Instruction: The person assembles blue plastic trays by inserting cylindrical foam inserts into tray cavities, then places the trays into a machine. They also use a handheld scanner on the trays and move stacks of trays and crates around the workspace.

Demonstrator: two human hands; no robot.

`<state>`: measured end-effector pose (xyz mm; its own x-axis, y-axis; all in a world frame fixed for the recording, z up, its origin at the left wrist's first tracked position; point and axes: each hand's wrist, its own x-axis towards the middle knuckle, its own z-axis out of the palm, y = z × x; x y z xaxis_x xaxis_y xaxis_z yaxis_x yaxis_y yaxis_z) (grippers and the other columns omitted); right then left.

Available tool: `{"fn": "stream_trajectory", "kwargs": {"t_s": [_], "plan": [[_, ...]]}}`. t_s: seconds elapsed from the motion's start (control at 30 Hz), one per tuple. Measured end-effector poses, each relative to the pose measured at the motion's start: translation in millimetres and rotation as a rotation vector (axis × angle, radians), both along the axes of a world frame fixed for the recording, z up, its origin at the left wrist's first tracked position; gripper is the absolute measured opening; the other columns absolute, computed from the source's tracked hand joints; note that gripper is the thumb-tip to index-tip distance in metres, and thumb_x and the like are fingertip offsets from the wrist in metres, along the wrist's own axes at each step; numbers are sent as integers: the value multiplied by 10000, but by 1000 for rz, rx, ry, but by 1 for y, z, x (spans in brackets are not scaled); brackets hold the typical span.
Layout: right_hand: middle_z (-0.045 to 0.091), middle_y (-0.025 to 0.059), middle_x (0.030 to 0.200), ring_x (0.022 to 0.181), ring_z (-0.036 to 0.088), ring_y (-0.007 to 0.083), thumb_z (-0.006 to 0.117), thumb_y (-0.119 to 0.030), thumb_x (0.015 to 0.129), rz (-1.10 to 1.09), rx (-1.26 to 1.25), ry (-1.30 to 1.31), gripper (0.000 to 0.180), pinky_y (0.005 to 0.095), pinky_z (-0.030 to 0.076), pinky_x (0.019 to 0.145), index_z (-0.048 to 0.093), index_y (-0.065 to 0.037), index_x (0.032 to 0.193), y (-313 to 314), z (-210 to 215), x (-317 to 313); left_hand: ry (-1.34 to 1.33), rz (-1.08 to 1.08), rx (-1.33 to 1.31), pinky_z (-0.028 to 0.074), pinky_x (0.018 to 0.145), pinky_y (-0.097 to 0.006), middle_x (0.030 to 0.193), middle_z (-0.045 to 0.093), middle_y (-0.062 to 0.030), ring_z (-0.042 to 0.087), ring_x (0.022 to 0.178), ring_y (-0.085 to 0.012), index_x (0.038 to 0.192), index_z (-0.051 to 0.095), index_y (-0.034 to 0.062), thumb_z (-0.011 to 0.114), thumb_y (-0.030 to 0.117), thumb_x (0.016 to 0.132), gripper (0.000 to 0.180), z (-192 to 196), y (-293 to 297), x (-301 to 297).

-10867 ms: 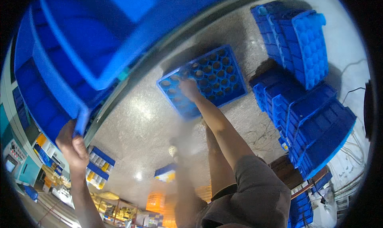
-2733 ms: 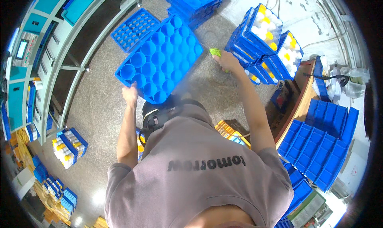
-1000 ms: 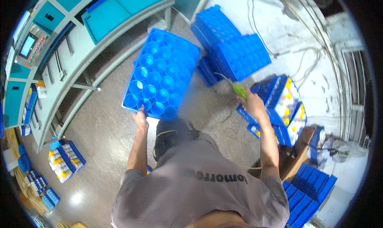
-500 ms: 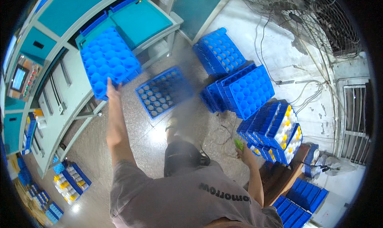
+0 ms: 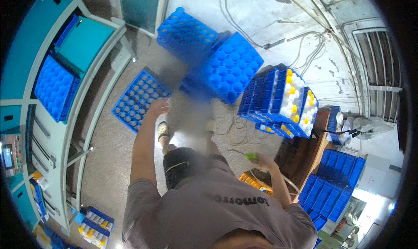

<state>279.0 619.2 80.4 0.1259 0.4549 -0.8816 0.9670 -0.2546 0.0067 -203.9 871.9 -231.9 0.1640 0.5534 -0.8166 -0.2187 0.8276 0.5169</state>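
Observation:
My left hand (image 5: 159, 106) is open, fingers stretched out, over the right side of a blue tray (image 5: 143, 99) on the floor. That tray has rows of round pockets with pale round pieces in them. Whether the fingers touch it, I cannot tell. In my right hand (image 5: 264, 163) is a green air blow gun (image 5: 251, 156), its thin dark nozzle pointing left. Another blue tray (image 5: 54, 85), bumpy side up, lies on the machine's bench at left. A dim blur covers part of the middle of the view.
Blue tray stacks stand by the wall, one with a large-cupped tray (image 5: 235, 68) on top. Right of them are blue boxes (image 5: 278, 96) holding white and yellow pieces. The teal machine (image 5: 85, 42) runs along the left. Cables (image 5: 235, 129) trail over the floor.
The tray that was in my left hand now rests on the machine's bench, let go. My left hand has moved right to the floor tray. The view has shifted right.

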Motion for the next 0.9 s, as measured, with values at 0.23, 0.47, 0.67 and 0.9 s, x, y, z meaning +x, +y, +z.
{"fn": "stream_trajectory", "kwargs": {"t_s": [0.23,0.47,0.67,0.9], "plan": [[698,221,1004,941,677,400,564,-535,939,2,57,-59,545,517,517,789,579,-64,1212,18,-42,128,-52,41,121,536,851,-443,1210,634,-191,638,1025,-316,1321,558,19,718,255,895,513,-41,62,229],[693,158,747,819,700,340,571,-494,956,-114,-26,18,533,485,514,737,546,-12,1182,-12,-62,210,303,225,71,531,819,-423,1108,683,-118,649,984,-276,1211,636,52,757,220,799,461,-40,98,278],[673,268,953,917,657,448,540,-427,982,-341,397,206,476,510,506,756,495,-29,1240,32,-28,174,482,151,251,525,792,-410,1019,712,-129,667,921,-290,1084,683,-17,712,177,786,357,23,69,309],[669,255,786,746,671,442,573,-330,959,20,601,235,363,535,510,633,469,-24,1123,122,16,89,1053,72,378,509,839,-486,979,704,-277,678,945,-442,1003,722,-8,750,241,785,332,124,-50,361]]}}
